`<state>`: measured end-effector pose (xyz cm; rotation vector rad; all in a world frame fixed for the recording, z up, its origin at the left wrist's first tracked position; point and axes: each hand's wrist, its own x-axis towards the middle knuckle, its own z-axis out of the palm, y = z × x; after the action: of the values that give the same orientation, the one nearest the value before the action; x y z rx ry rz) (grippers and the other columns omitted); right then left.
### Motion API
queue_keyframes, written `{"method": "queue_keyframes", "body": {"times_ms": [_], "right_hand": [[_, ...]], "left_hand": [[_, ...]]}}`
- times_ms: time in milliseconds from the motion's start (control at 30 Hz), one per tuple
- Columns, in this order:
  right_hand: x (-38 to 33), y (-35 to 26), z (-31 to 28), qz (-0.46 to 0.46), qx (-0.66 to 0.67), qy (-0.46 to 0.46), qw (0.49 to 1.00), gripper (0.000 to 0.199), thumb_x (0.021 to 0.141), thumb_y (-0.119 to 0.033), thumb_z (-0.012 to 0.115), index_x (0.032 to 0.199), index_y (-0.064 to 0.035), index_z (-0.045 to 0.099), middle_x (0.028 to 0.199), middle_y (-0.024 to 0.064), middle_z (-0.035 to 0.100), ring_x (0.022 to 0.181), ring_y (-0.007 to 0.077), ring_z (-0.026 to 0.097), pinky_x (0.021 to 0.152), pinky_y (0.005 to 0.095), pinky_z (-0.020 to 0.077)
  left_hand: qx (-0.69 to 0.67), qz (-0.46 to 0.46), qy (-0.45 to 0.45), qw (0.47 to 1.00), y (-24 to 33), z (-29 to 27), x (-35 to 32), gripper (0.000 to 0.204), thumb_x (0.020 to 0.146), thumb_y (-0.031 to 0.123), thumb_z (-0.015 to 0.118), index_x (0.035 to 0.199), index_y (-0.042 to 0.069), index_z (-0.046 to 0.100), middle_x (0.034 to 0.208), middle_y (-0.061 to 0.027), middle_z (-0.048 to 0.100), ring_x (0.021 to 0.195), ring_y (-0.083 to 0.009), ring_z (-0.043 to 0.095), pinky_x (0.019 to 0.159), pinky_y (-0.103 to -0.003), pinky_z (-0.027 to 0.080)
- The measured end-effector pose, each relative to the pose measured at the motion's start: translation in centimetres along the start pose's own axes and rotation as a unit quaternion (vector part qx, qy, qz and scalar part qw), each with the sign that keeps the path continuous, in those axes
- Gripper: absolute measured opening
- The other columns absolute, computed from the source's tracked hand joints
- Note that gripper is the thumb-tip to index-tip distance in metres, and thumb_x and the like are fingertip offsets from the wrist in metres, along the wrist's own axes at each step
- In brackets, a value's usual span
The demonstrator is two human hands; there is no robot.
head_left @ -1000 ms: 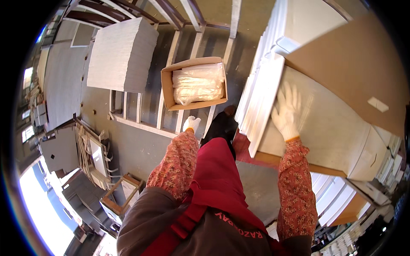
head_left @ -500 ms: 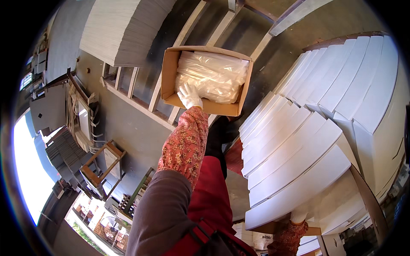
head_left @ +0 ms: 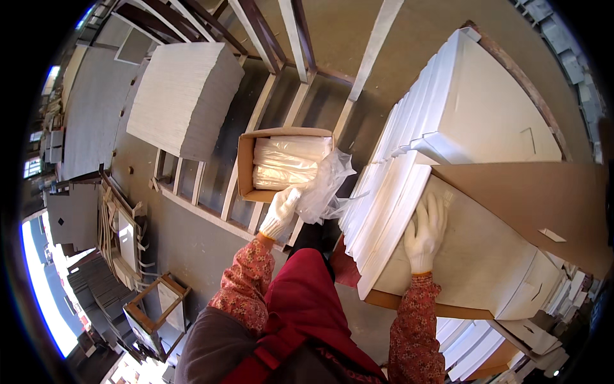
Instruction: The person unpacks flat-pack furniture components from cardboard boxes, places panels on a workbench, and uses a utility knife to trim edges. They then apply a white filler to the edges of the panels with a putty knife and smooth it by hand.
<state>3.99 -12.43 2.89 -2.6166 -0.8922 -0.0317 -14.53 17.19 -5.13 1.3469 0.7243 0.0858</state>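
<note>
Clear plastic bag: pinched in the closed fingers of the gloved left hand, lifted just beside the open cardboard box of folded bags. Gloved right hand: fingers spread flat, gripping nothing, resting on the stack of white flat cartons.

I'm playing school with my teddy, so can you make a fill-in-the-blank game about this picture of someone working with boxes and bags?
1. The left hand holds a clear plastic ____.
2. Both hands wear ____ gloves.
3. The right hand lies flat on a stack of white ____ boards.
4. The folded bags lie inside a brown cardboard ____ that stands open on the wooden pallet.

Missing words: bag; white; flat; box
</note>
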Motion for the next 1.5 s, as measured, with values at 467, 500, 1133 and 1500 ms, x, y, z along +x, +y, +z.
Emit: {"method": "queue_keyframes", "body": {"times_ms": [467,500,1133,1500], "right_hand": [[-3.9,-4.3,-12.8,0.086,0.090,0.246,0.961,0.063,0.078,-0.006,0.072,0.139,-0.0192,0.058,0.148,0.0173,0.049,0.131,0.0396,0.048,0.109,0.0483,0.0383],[-4.5,-3.2,-13.1,0.076,0.065,0.238,0.966,0.051,0.079,-0.007,0.072,0.128,-0.0190,0.063,0.143,0.0146,0.053,0.129,0.0383,0.050,0.108,0.0478,0.0391],[-22.1,17.2,-23.4,0.274,-0.374,0.125,0.877,0.038,0.080,-0.011,0.068,0.117,-0.0212,0.072,0.113,0.0047,0.068,0.111,0.0265,0.060,0.092,0.0450,0.0471],[-18.5,19.0,-19.4,0.412,-0.117,0.212,0.879,0.040,0.095,-0.026,0.053,0.132,-0.0112,0.062,0.126,0.0162,0.066,0.115,0.0377,0.061,0.097,0.0492,0.0488]], "left_hand": [[0.144,0.270,-0.439,0.845,23.9,9.8,-14.8,0.050,0.093,0.043,0.064,0.067,0.001,0.055,0.083,-0.0113,0.065,0.067,-0.0233,0.051,0.065,-0.034,0.044],[0.155,0.270,-0.447,0.838,24.1,10.4,-14.7,0.051,0.093,0.044,0.064,0.067,0.001,0.055,0.083,-0.0112,0.065,0.067,-0.0234,0.051,0.065,-0.034,0.045],[0.556,0.501,-0.333,0.574,15.4,25.2,-6.7,0.071,0.086,0.060,0.063,0.137,0.010,0.056,0.153,-0.0128,0.042,0.142,-0.0402,0.037,0.115,-0.056,0.032],[0.618,0.458,-0.252,0.587,16.3,24.4,-2.0,0.068,0.089,0.048,0.067,0.143,0.012,0.050,0.151,-0.0173,0.045,0.141,-0.0433,0.037,0.114,-0.055,0.033]]}}
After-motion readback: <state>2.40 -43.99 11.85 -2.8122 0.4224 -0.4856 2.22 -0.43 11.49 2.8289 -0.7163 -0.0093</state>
